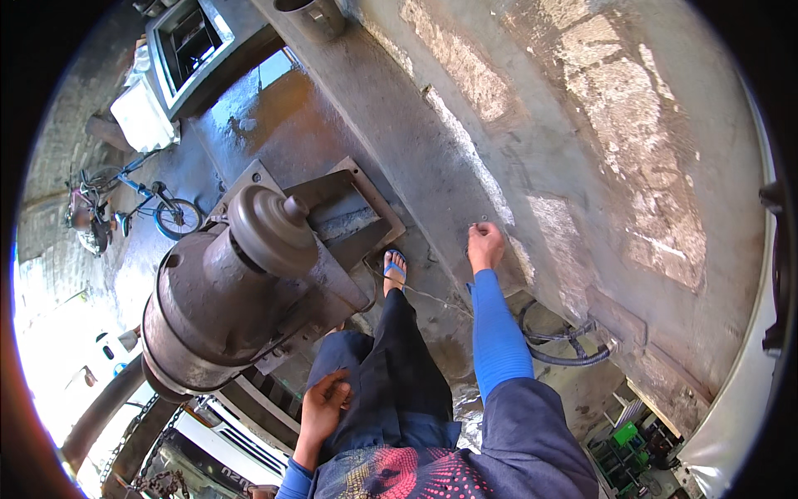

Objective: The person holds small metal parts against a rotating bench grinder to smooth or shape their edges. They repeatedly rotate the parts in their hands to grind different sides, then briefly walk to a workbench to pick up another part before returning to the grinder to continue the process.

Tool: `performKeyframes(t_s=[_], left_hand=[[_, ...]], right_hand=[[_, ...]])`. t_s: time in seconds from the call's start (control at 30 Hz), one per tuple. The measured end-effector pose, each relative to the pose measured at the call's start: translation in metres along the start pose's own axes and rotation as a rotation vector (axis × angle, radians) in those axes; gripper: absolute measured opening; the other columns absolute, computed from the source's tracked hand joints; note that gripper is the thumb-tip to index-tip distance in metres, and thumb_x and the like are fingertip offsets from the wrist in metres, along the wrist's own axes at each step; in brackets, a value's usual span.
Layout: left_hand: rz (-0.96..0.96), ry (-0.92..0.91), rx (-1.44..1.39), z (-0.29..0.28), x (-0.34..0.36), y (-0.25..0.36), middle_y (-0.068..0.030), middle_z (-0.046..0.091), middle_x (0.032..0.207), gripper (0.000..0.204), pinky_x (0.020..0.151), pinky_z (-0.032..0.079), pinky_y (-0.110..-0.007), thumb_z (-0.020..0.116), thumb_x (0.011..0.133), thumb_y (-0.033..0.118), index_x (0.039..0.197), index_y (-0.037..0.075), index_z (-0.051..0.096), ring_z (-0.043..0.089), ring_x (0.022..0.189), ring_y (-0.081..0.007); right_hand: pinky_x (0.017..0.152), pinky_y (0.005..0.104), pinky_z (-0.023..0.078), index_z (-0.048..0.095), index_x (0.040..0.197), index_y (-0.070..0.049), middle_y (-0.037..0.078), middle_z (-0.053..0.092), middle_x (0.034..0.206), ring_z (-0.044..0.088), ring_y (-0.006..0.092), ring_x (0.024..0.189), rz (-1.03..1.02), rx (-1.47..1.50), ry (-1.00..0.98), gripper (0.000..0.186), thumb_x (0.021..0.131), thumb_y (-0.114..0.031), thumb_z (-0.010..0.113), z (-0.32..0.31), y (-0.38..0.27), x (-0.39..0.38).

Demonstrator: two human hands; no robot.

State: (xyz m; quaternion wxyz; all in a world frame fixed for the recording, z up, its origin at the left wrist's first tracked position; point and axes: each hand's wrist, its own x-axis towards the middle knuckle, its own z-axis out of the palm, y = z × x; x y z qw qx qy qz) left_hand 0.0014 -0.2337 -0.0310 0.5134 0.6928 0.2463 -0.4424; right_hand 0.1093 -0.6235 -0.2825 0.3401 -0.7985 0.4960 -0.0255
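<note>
My right hand [485, 248], at the end of a blue sleeve, is closed with its fingertips at the grey metal wall [582, 200]. Whatever is pinched in it, if anything, is too small to make out. Close beside those fingers, a small round spot marks the wall. My left hand [322, 409] hangs before my dark trousers, its fingers loosely bent and apart, with nothing visible in them. Left of my legs rises a large grey-brown machine housing [204, 320] with a round flanged disc [270, 229] and a short shaft stub.
Black corrugated hoses [573, 359] stick out of the wall at lower right. A bracketed steel base [353, 208] stands by my sandalled foot [394, 270]. Chains [133, 428] hang at lower left above a vehicle front. Bicycles [170, 214] and a green machine [628, 449] stand farther off.
</note>
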Motion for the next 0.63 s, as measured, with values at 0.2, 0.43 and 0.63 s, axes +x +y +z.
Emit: performKeyframes(t_s=[0.2, 0.43, 0.63], left_hand=[[0.026, 0.007, -0.153, 0.016, 0.006, 0.031, -0.0068, 0.066, 0.084, 0.03, 0.067, 0.053, -0.029, 0.055, 0.106, 0.025, 0.11, -0.003, 0.065, 0.062, 0.073, -0.0128], [0.111, 0.287, -0.855, -0.008, 0.007, 0.055, -0.0095, 0.062, 0.082, 0.04, 0.065, 0.054, -0.035, 0.047, 0.107, 0.039, 0.103, 0.001, 0.061, 0.062, 0.073, -0.0202], [0.148, 0.345, -0.925, -0.009, 0.02, 0.055, -0.0062, 0.061, 0.086, 0.034, 0.072, 0.053, -0.036, 0.05, 0.107, 0.035, 0.112, 0.003, 0.061, 0.061, 0.08, -0.0203]], right_hand=[[0.077, 0.0449, 0.054, 0.069, 0.106, -0.005, 0.015, 0.072, 0.089, 0.07, 0.034, 0.083, -0.004, -0.095, 0.057, 0.022, 0.085, -0.012, 0.068, 0.007, 0.023, 0.027], [0.086, 0.0462, 0.052, 0.071, 0.116, -0.018, 0.01, 0.064, 0.113, 0.063, 0.0331, 0.105, -0.252, -0.333, 0.044, 0.029, 0.09, -0.016, 0.06, 0.005, 0.012, 0.026], [0.087, 0.0475, 0.051, 0.072, 0.115, -0.019, 0.009, 0.064, 0.111, 0.064, 0.0318, 0.103, -0.217, -0.369, 0.047, 0.027, 0.09, -0.021, 0.062, 0.01, 0.013, 0.027]])
